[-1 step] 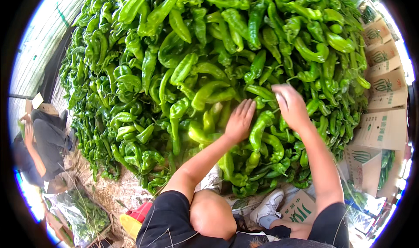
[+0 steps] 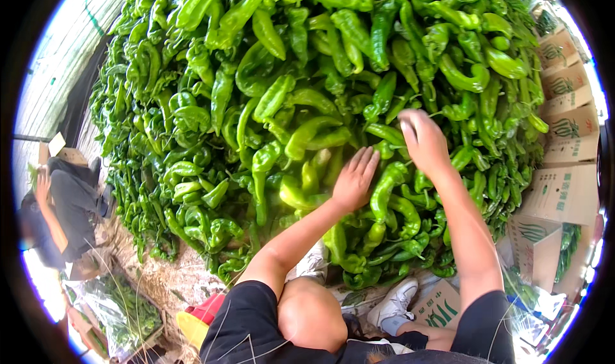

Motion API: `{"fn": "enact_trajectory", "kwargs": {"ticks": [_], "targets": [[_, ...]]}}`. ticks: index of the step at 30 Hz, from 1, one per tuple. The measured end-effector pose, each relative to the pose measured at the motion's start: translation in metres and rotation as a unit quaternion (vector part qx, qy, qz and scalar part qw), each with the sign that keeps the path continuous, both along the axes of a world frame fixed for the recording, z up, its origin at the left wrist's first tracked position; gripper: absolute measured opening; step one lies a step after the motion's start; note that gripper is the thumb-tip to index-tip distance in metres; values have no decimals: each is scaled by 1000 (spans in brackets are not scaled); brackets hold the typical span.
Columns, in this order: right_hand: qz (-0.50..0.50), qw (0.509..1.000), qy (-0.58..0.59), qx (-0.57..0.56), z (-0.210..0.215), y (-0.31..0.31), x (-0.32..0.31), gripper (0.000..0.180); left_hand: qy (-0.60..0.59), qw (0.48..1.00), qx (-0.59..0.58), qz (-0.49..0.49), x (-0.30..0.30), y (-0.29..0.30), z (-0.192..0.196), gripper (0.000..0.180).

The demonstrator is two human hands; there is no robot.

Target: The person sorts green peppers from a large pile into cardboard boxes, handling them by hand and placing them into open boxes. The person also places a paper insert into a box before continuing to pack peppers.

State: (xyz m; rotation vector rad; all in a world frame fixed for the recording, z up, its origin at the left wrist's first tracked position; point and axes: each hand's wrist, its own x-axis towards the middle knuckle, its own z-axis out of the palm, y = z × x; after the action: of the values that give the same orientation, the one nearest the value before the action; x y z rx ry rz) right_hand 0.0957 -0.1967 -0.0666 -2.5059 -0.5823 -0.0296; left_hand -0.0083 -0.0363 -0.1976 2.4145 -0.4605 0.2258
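A big heap of green peppers [image 2: 275,101] fills the space in front of me. My left hand [image 2: 354,181] lies on the near slope of the heap, its fingers stretched out over the peppers, gripping nothing. To its right and a little farther off is my right hand [image 2: 424,143]. Its fingers are bent, the thumb is apart from them, and no pepper shows between them. A slim pepper [image 2: 385,133] lies just left of its fingertips. A curved light-green pepper [image 2: 382,194] rests between my forearms.
Cardboard boxes [image 2: 564,185] line the right edge, some with peppers inside. A plastic-lined crate of peppers [image 2: 131,319] stands at lower left, below another person [image 2: 70,210] sitting there. A flattened carton [image 2: 439,306] lies by my shoe [image 2: 392,303].
The whole view has shifted very slightly. My right hand sits marginally farther from me relative to the peppers; my left hand stays on the heap.
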Motion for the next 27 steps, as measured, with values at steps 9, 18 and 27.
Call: {"fn": "enact_trajectory", "kwargs": {"ticks": [9, 18, 27], "targets": [[-76, 983, 92, -138, -71, -5, -27, 59, 53, 974, -207, 70, -16, 65, 27, 20], [-248, 578, 326, 706, -7, -104, -91, 37, 381, 725, -573, 21, -12, 21, 45, 23], [-234, 460, 609, 602, 10, 7, -179, 39, 116, 902, -326, -258, -40, 10, 79, 75]]}}
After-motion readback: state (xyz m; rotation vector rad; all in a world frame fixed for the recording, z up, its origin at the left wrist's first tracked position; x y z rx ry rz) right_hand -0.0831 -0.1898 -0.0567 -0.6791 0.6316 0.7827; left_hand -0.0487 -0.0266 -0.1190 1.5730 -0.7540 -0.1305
